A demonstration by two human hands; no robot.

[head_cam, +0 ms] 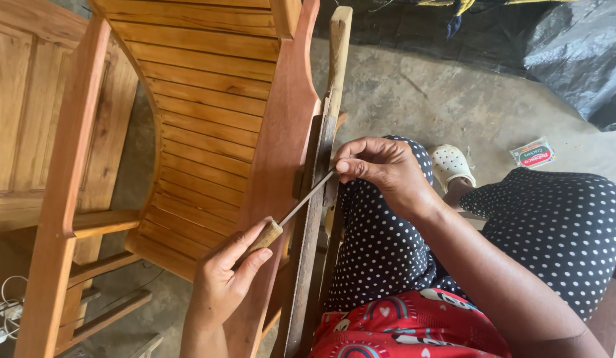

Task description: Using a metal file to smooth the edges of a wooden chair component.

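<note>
My left hand (222, 275) grips the pale wooden handle (265, 237) of a thin metal tool (306, 197), perhaps a file or awl. My right hand (381, 169) pinches the tool's far tip against a narrow weathered wooden board (306, 265) that stands on edge beside my lap. The shaft runs diagonally from lower left to upper right across that board. Right beside the board stands a slatted wooden chair (208, 119) with a reddish curved side rail.
My legs in dark polka-dot cloth (560, 225) and a white clog (451, 166) rest on the concrete floor. A small packet (533, 154) lies on the floor at right, black plastic sheeting (579, 53) behind it. White cables (4, 311) sit at lower left.
</note>
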